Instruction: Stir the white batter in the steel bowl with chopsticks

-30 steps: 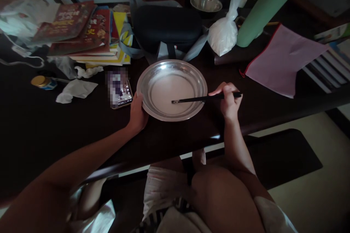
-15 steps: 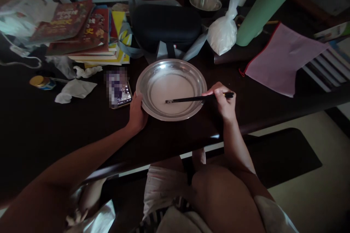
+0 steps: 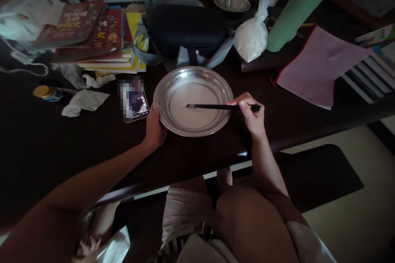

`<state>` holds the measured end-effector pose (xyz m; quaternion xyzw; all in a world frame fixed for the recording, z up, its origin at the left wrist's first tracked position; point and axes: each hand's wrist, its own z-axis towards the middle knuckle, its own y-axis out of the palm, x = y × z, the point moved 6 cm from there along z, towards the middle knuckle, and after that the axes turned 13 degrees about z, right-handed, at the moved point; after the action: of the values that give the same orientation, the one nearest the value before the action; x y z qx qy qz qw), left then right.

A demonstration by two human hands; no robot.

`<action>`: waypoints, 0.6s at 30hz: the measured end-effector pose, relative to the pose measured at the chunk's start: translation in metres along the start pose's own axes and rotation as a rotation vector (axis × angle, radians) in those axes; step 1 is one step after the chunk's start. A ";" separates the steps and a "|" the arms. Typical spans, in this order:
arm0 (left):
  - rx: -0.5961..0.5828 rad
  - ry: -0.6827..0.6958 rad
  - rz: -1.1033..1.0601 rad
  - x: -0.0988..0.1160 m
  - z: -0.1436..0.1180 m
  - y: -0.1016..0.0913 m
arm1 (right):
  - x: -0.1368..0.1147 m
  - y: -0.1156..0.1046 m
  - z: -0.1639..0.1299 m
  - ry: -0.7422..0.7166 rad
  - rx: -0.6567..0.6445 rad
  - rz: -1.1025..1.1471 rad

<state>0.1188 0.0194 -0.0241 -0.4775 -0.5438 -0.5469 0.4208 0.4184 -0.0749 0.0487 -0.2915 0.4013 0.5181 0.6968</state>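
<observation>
A wide steel bowl (image 3: 197, 132) stands on the dark table in front of me. Whitish liquid (image 3: 197, 119) covers its bottom. My left hand (image 3: 155, 127) grips the bowl's left rim, thumb on top and fingers out of sight beneath. In my right hand (image 3: 252, 115) I hold dark chopsticks (image 3: 212, 107), closed together and pointing left across the bowl. Their tips, coated with something pale, dip into the liquid. A phone (image 3: 134, 98) with a lit screen lies just left of the bowl.
Behind the bowl sits a black case (image 3: 188, 28), beside a tied bag of white powder (image 3: 251, 40). Stacked books (image 3: 101, 37), a crumpled tissue (image 3: 86, 102) and a small jar (image 3: 47, 93) lie leftward. To the right are a green cylinder (image 3: 302, 8) and a pink pouch (image 3: 321, 68).
The chopstick tips have shifted slightly away from me within the liquid, and my right hand has moved a little left. The bowl and my left hand stay in place.
</observation>
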 end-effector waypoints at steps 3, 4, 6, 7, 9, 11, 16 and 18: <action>0.003 -0.008 0.005 0.000 0.000 0.000 | -0.003 -0.009 0.000 -0.034 0.161 -0.001; 0.009 -0.009 0.010 -0.001 0.000 0.000 | -0.003 -0.012 0.000 -0.037 0.208 0.024; 0.022 -0.008 0.021 -0.001 0.000 -0.001 | -0.002 -0.013 -0.001 -0.027 0.219 0.076; 0.025 -0.006 0.026 0.000 0.000 -0.001 | -0.001 -0.011 -0.001 -0.016 0.182 0.084; 0.021 -0.004 0.031 0.000 0.000 -0.001 | 0.001 -0.005 -0.001 0.006 0.076 0.058; 0.018 -0.005 0.034 0.001 -0.001 0.000 | 0.000 0.000 -0.001 0.001 0.003 -0.002; 0.021 -0.013 0.028 -0.001 0.000 -0.001 | -0.007 -0.011 -0.001 -0.076 0.210 0.009; 0.022 -0.009 0.025 -0.001 0.000 -0.002 | -0.006 -0.012 -0.002 -0.065 0.235 0.064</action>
<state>0.1176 0.0195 -0.0258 -0.4822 -0.5454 -0.5335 0.4305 0.4287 -0.0830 0.0527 -0.1779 0.4457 0.4987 0.7218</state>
